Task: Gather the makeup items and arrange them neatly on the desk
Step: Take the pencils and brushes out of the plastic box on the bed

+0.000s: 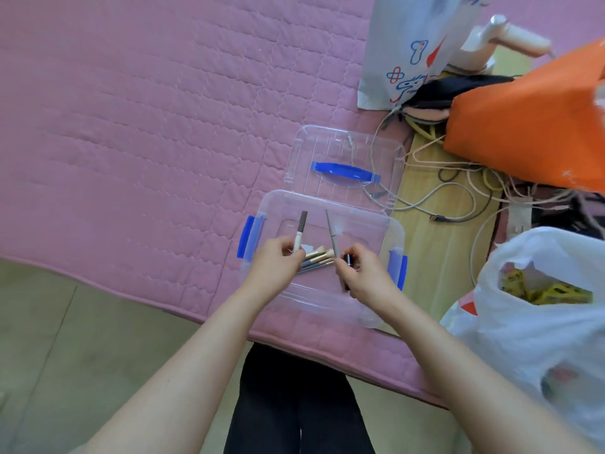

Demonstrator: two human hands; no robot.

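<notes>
Though any print blurs, left hand pinches a white-brown pencil

Both bare forearms reach forward and converge over the clear storage box. The left hand has its fingers curled in a grip; the right hand, beside it, pinches with curled fingers too.

The left hand pinches a white-and-brown makeup pen, tip pointing away, and clasps a bundle of brushes whose pale bristles poke out toward the right hand. That hand holds a slim grey pencil and a small dark tube. Beneath both hands sits a clear storage box with blue latches; its lid lies just beyond them on the pink quilt.
</notes>
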